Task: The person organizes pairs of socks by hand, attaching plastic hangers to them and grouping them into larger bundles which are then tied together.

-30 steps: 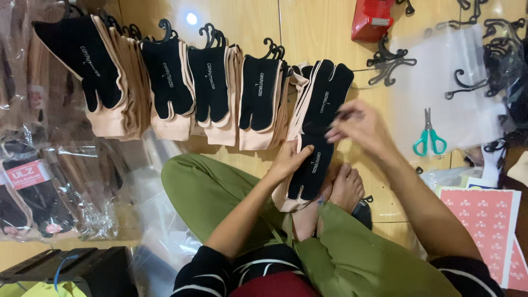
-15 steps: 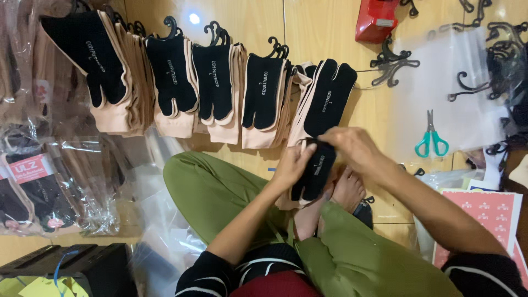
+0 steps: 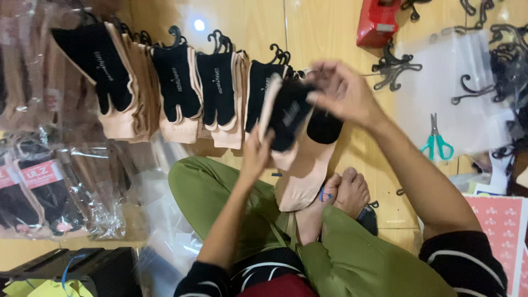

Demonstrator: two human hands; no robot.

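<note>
Raised since before, black and beige sock (image 3: pixel 287 118), blurred, clamped in left hand (image 3: pixel 257 154), right hand (image 3: pixel 344 93) pinching its top

We count four sock stacks along the floor: (image 3: pixel 104 82), (image 3: pixel 177 91), (image 3: pixel 219 93) and (image 3: pixel 263 93). We see one pair of scissors (image 3: pixel 435 144), one red tool (image 3: pixel 377 23), one sticker sheet (image 3: pixel 501 220), and two hands, left (image 3: pixel 257 155) and right (image 3: pixel 342 93), on one black sock (image 3: pixel 289 118).
</note>
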